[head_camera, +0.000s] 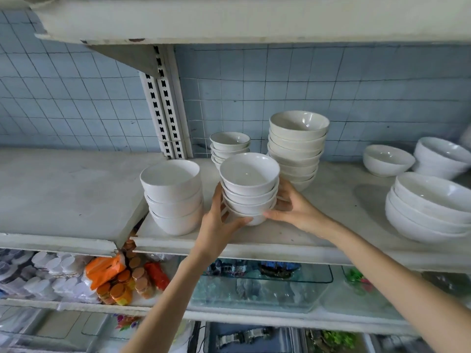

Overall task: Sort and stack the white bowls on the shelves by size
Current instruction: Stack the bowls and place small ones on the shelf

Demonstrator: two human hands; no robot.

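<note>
Head view, looking slightly up at the middle shelf [76, 189]. The held stack [249, 189], about four white bowls nested rim-up, sits near the front edge. It is just right of a three-bowl stack [173, 197] and in front of the small-bowl stack [229, 146] and the tall cream stack [297, 149]. The left hand [216, 220] cups its lower left side, fingers curled round the bottom bowls and thumb hooked across the front of the base. The right hand [293, 210] mirrors this from the right, thumb at the front and fingers wrapped behind. Both hands are clamped on the held stack. I cannot tell whether its foot is on the shelf or just clear of it. The wide-bowl stack [430, 207], a single bowl [387, 160] and another bowl stack [441, 159] stand well apart to the right. Judgement: this stack is being placed or moved as one unit among stacks already sorted by size. To do it well, keep the grip low, with the load under the bottom bowl. Keep the rims level, since the upper bowls only nest loosely and could slip if tipped. Watch the right knuckles, which are close to the tall cream stack. The left wrist is also near the three-bowl stack. Set the foot flat, back from the shelf lip, and let go only once nothing rocks.
</note>
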